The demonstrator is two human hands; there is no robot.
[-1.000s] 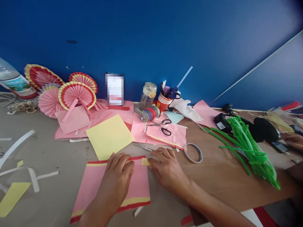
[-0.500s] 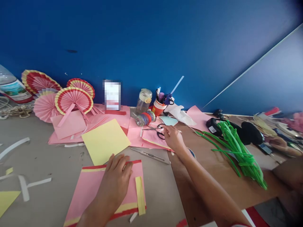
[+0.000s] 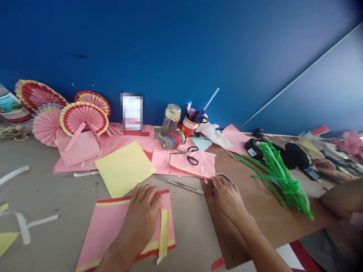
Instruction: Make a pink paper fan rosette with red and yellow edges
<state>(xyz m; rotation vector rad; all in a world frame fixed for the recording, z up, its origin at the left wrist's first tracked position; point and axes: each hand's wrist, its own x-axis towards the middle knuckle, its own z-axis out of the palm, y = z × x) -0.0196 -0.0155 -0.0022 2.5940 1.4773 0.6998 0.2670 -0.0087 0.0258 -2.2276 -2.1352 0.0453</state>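
Note:
My left hand point(image 3: 144, 215) rests palm down with its fingers spread on a pink paper sheet point(image 3: 110, 219) edged with yellow and red strips. A loose yellow strip point(image 3: 163, 232) lies across that sheet's right end, beside the hand. My right hand point(image 3: 229, 198) has its fingers curled over the rim of a roll of tape point(image 3: 227, 176) on the brown board; the hand hides part of the roll. Black-handled scissors point(image 3: 193, 155) lie on pink paper just beyond it. Between my hands is a grey utility knife point(image 3: 181, 184).
A yellow sheet point(image 3: 124, 168), pleated paper fans point(image 3: 85, 119), a bottle point(image 3: 170, 117), stacked tape rolls point(image 3: 172, 140) and an orange cup of tools point(image 3: 188, 126) stand or lie toward the blue wall. Green pipe-cleaner-like stems point(image 3: 283, 177) lie right, near another person's arm point(image 3: 344, 198).
My right hand has left the scissors and moved nearer, to the roll of tape. The scissors stay on the pink paper. My left hand remains on the edged sheet.

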